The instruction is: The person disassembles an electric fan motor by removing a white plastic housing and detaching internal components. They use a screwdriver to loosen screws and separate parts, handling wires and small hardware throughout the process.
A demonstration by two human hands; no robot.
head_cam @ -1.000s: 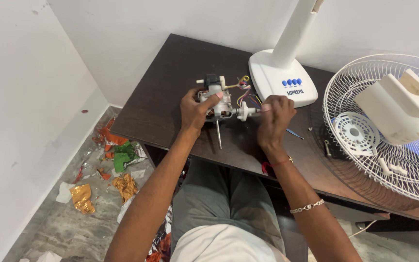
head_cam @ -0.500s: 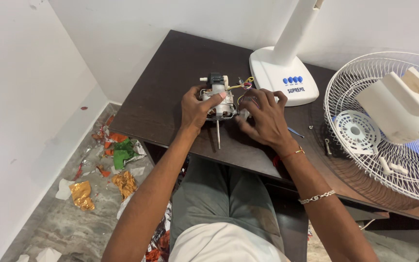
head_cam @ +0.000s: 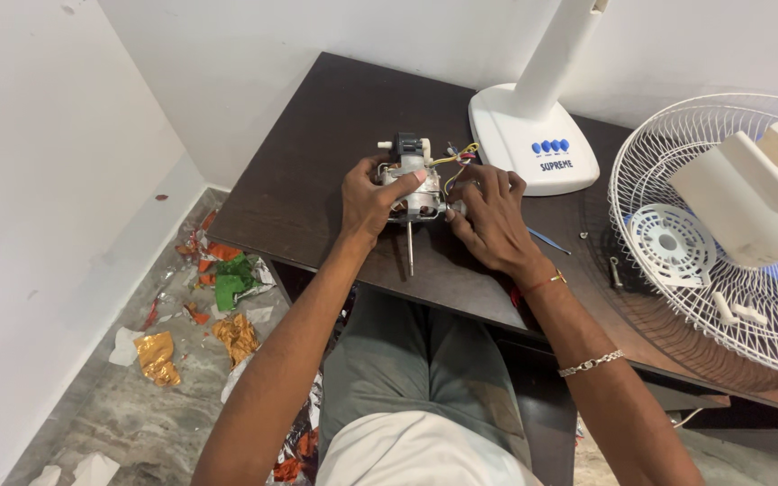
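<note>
Both hands are working on a bare fan motor (head_cam: 411, 184) that is sitting near the middle of the dark wooden table (head_cam: 317, 135). Left hand (head_cam: 369, 200) is gripping the motor's metal body from the left, thumb lying across its top. Right hand (head_cam: 490, 216) is pressing against the motor's right side, fingers curled over the bundle of coloured wires (head_cam: 455, 160); whether it is pinching a wire cannot be told. Motor shaft (head_cam: 410, 249) is pointing toward the person, resting just above the table.

White fan base (head_cam: 533, 148) with blue buttons is standing just behind the motor. White wire guard (head_cam: 677, 171) is lying to the right, carrying a white plastic housing (head_cam: 749, 202). Crumpled foil wrappers (head_cam: 218, 297) are littering the floor at left.
</note>
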